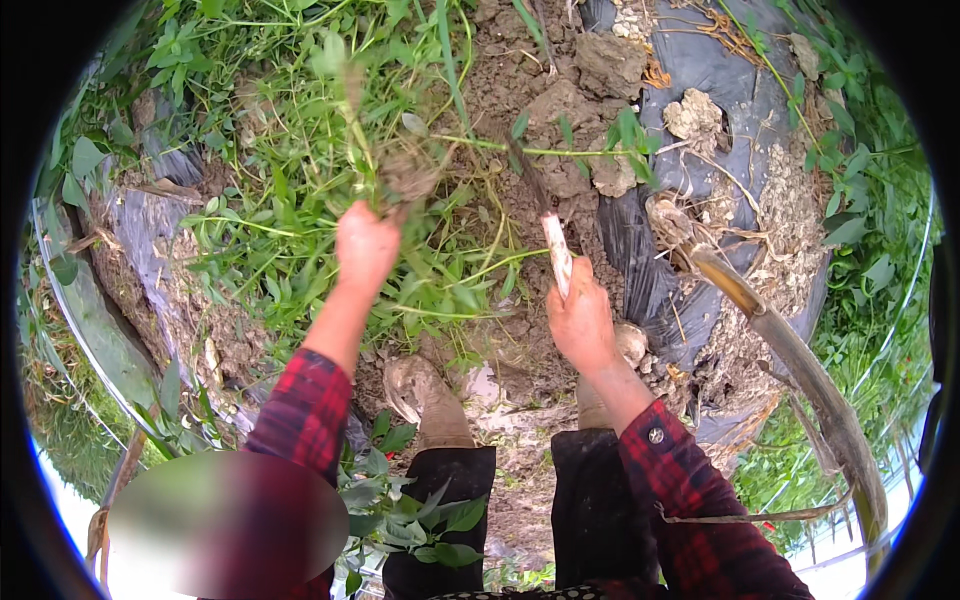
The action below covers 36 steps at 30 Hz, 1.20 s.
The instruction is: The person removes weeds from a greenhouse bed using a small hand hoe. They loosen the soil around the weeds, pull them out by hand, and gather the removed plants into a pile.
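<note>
My left hand (367, 245) is closed around a bunch of pulled green weeds (355, 135), smeared by motion. A brownish clump, perhaps roots with soil, shows beside that fist. In my right hand (583, 315) is the pale handle (556, 245) of a sickle (530, 180). Its narrow dark blade points up and away, over bare soil at the edge of the weeds. A long green stem (540, 152) crosses the blade. Where the weeds leave the ground under my left hand is hidden by leaves.
Torn black plastic film (640, 270) covers the ridge on the right, with a thick dry stalk (765, 320) leaning over it. More film (150, 250) lies on the left ridge. My muddy boots (430, 400) stand in the furrow between. A leafy plant (430, 525) grows near my left leg.
</note>
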Motion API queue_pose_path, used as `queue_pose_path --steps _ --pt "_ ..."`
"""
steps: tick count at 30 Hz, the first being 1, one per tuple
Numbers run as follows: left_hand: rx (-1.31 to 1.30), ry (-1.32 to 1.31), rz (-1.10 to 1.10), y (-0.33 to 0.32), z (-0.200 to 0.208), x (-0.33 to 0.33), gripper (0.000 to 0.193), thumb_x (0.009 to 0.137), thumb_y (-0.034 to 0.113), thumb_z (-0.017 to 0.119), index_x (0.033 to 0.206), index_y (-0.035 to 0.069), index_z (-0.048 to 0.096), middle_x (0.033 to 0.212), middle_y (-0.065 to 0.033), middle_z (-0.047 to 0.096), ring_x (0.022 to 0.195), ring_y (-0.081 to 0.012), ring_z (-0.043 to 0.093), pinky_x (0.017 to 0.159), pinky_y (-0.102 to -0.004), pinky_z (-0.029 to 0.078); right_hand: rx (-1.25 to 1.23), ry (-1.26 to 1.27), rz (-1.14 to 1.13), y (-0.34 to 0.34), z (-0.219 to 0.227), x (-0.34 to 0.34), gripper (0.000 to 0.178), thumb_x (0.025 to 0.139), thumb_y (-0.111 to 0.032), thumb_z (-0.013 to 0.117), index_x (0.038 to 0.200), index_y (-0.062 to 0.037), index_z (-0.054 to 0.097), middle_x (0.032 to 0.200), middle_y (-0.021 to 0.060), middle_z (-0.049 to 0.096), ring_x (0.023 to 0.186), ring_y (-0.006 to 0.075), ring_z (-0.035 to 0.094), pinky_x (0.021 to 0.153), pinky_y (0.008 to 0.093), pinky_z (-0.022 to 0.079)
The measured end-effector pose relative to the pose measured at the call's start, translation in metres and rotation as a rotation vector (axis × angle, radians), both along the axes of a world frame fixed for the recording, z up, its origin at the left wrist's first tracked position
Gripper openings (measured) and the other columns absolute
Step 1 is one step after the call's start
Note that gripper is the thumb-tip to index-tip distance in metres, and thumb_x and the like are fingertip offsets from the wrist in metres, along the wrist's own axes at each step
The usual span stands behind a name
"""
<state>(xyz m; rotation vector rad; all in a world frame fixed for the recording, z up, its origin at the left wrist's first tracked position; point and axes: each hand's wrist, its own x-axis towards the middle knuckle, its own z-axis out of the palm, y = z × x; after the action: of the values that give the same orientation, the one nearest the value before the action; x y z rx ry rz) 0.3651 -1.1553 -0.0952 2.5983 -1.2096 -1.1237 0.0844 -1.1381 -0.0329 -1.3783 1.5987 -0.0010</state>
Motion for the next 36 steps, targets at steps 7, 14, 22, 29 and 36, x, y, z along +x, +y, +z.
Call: queue_pose_path --steps 7,14,22,29,36 --pt "0.312 -0.219 -0.047 -0.029 -0.023 -0.141 0.107 0.064 0.047 0.075 0.14 0.003 0.014 0.143 -0.0171 0.021 0.128 -0.0327 0.029 0.094 -0.0522 0.037 -0.022 -0.012 -0.025 0.014 -0.007 -0.018 0.03 0.079 -0.009 0.053 0.101 0.004 0.037 0.064 0.0259 0.055 0.063 0.0439 0.057 0.058 0.0499 0.046" --pt "0.08 -0.35 -0.159 -0.021 -0.027 -0.122 0.078 0.064 0.022 0.074 0.126 0.006 0.03 0.126 -0.0148 0.035 0.104 -0.0333 0.052 0.079 -0.0433 0.05 -0.079 -0.028 -0.023 0.023 -0.025 -0.037 0.03 0.078 -0.01 0.053 0.103 -0.0002 0.039 0.065 0.0256 0.056 0.06 0.0429 0.057 0.053 0.0491 0.046" --pt "0.133 -0.353 -0.498 -0.038 0.005 -0.044 0.016 0.069 0.014 0.057 0.079 0.003 0.064 0.085 -0.0189 0.063 0.082 -0.0345 0.062 0.074 -0.0413 0.05 -0.03 -0.335 -0.223 -0.04 -0.037 0.032 0.016 0.079 -0.007 0.053 0.088 0.0019 0.043 0.069 0.021 0.054 0.058 0.0325 0.056 0.053 0.0394 0.043" --pt "0.101 -0.325 -0.548 -0.038 0.011 -0.033 0.015 0.069 0.012 0.058 0.078 0.001 0.063 0.084 -0.0187 0.064 0.079 -0.0352 0.062 0.073 -0.042 0.051 -0.064 -0.04 0.125 -0.08 -0.052 0.062 0.019 0.08 0.0 0.049 0.097 0.0065 0.043 0.077 0.0251 0.061 0.068 0.0393 0.062 0.061 0.0467 0.05" --pt "0.166 -0.279 -0.774 0.024 0.013 -0.004 0.018 0.07 0.007 0.054 0.087 0.004 0.061 0.081 -0.0166 0.063 0.073 -0.0314 0.064 0.065 -0.0416 0.052 0.229 0.063 0.194 0.028 -0.021 -0.018 0.02 0.077 -0.003 0.051 0.092 0.0021 0.038 0.069 0.027 0.058 0.066 0.0433 0.059 0.06 0.0498 0.049"
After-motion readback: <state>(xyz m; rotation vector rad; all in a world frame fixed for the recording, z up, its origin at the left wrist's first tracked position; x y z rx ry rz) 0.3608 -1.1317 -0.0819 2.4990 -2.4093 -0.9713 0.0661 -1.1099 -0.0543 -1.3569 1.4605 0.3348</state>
